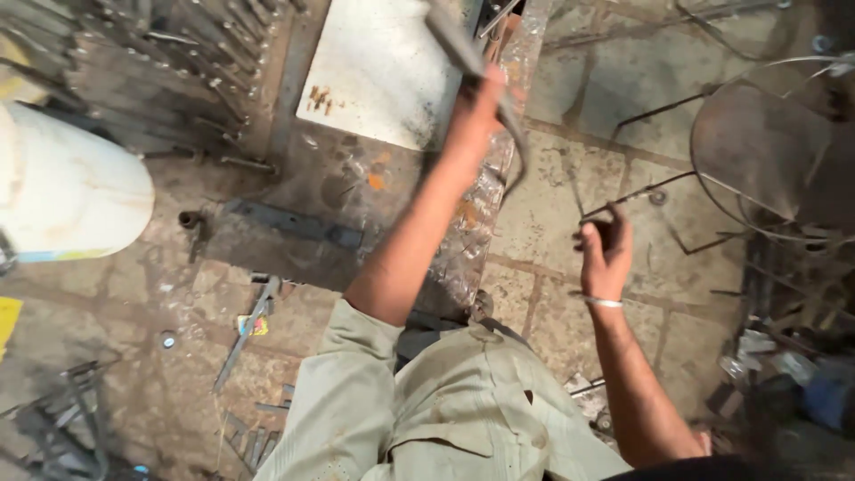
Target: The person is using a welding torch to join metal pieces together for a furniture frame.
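Bent steel rod (pixel 515 142), stiff and likely heavy, raised over the floor slabs (pixel 543 214): my left hand (pixel 476 111) fists its upper shank, my right hand (pixel 606 254) pinches a thin wire (pixel 637 198), 2 firm holds.

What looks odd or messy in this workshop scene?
Metal scraps and a loose tool lie scattered over the stone floor. The white sheet has rusty stains. The left hand grips a bent metal rod, curved rather than straight; the right hand holds a thin wire.
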